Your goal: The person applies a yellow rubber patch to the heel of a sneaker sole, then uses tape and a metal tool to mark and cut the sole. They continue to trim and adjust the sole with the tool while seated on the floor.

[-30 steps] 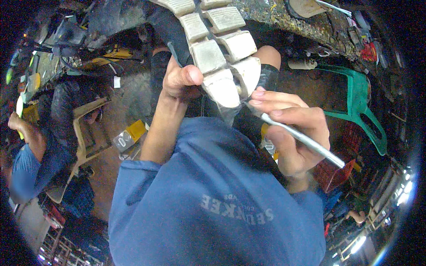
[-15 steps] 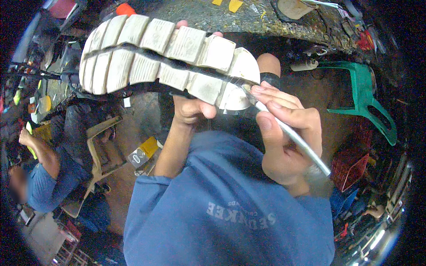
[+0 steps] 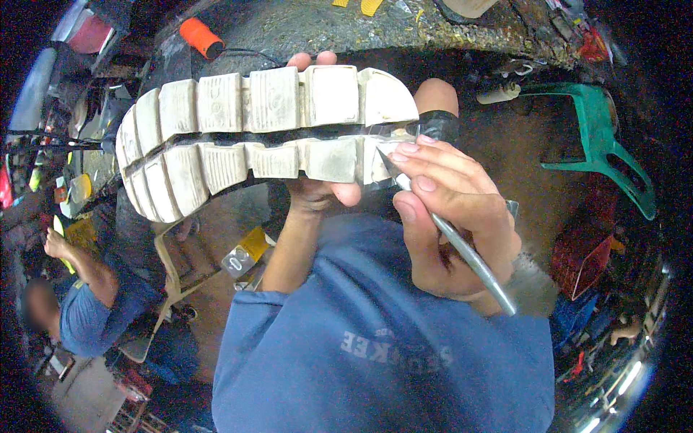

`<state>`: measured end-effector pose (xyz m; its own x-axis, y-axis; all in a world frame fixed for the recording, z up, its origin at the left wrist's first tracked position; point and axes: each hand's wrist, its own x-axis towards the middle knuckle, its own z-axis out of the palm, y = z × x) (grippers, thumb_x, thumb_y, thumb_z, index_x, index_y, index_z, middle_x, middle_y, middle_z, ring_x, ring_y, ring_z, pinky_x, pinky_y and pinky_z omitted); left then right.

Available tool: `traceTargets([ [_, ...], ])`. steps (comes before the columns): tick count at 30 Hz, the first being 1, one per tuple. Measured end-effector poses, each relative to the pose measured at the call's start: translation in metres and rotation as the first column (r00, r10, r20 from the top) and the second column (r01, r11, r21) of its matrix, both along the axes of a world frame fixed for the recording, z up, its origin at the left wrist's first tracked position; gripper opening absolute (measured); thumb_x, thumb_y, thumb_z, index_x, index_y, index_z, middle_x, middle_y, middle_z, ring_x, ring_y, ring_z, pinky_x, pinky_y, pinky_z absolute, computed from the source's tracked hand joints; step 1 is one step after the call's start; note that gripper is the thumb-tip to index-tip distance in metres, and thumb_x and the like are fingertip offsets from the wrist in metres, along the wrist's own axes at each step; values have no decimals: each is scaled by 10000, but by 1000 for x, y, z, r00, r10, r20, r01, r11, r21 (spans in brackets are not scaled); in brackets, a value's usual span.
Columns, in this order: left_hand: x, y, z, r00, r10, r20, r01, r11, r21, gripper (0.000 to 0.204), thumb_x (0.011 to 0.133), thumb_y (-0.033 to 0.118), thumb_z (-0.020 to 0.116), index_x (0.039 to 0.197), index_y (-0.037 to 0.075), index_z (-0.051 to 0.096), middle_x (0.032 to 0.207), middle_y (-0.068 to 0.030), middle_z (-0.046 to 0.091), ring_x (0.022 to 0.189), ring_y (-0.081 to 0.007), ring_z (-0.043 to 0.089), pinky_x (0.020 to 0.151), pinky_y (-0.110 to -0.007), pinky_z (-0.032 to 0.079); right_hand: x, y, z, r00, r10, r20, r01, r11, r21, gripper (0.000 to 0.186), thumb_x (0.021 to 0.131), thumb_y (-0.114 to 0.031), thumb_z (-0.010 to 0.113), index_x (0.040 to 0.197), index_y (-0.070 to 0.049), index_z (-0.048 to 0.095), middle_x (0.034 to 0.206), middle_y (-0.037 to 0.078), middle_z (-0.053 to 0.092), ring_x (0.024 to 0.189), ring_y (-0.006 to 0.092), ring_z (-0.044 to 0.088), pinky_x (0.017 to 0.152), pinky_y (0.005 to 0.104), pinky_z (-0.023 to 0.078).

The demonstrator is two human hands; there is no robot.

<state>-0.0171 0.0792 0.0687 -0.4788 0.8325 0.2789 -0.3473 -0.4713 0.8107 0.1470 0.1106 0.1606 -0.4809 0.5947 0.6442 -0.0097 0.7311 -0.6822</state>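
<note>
A white shoe sole (image 3: 274,101) with blocky treads and a dark groove down its length is held tread side up across the upper middle. My left hand (image 3: 325,193) grips it from underneath, thumb on the near edge and fingertips showing past the far edge. In my right hand (image 3: 462,216) is a slim silver pen-like metal tool (image 3: 473,260), pinched between thumb and fingers. Its tip meets the sole's right end, where a piece of clear film (image 3: 393,133) lies over the groove. The exact shape of the tip is hard to make out.
A worn workbench (image 3: 404,32) spans the far side, with an orange cylinder (image 3: 201,38) and its black cord at its left. On the right stands a green plastic stool (image 3: 595,137). Another person (image 3: 101,303) in blue sits at the left, beside a pale chair frame (image 3: 170,267).
The sole has turned more level, its left end dropping toward me. My right hand has shifted slightly left and down with the tool, still at the sole's right end. Clear film shows more plainly.
</note>
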Motion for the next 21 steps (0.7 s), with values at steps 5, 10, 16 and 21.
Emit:
traceTargets([
  [5, 0, 0, -2, 1000, -8, -4, 8, 1000, 10, 1541, 554, 664, 965, 1690, 66, 112, 1715, -167, 274, 1559, -314, 362, 1284, -467, 354, 4, 0, 1, 1000, 6, 11, -6, 1000, -10, 314, 861, 46, 815, 1142, 14, 677, 1121, 231, 767, 1080, 368, 758, 1001, 510, 593],
  [10, 1, 2, -3, 1000, -7, -6, 7, 1000, 30, 1543, 548, 656, 971, 1688, 69, 113, 1711, -168, 281, 1556, -314, 367, 1284, -466, 356, 0, -1, -4, 998, -13, -61, 12, 1000, -26, 303, 852, 40, 820, 1122, 3, 687, 1122, 220, 768, 1074, 365, 758, 993, 493, 598],
  [16, -1, 6, -3, 1000, -5, -2, 5, 998, 58, 1547, 541, 647, 980, 1686, 72, 113, 1708, -168, 289, 1552, -313, 374, 1283, -465, 358, 7, 4, 8, 992, 64, 109, -65, 998, 6, 276, 955, 31, 715, 1162, 12, 534, 1110, 292, 758, 1085, 429, 758, 1022, 580, 568],
  [21, -2, 10, -4, 1000, -3, -1, 3, 998, 70, 1550, 535, 639, 986, 1685, 75, 114, 1705, -168, 296, 1549, -313, 379, 1282, -465, 360, 6, 5, 10, 993, 62, 104, -63, 998, 10, 283, 951, 27, 724, 1164, 15, 538, 1091, 293, 762, 1073, 427, 763, 1011, 575, 576],
])
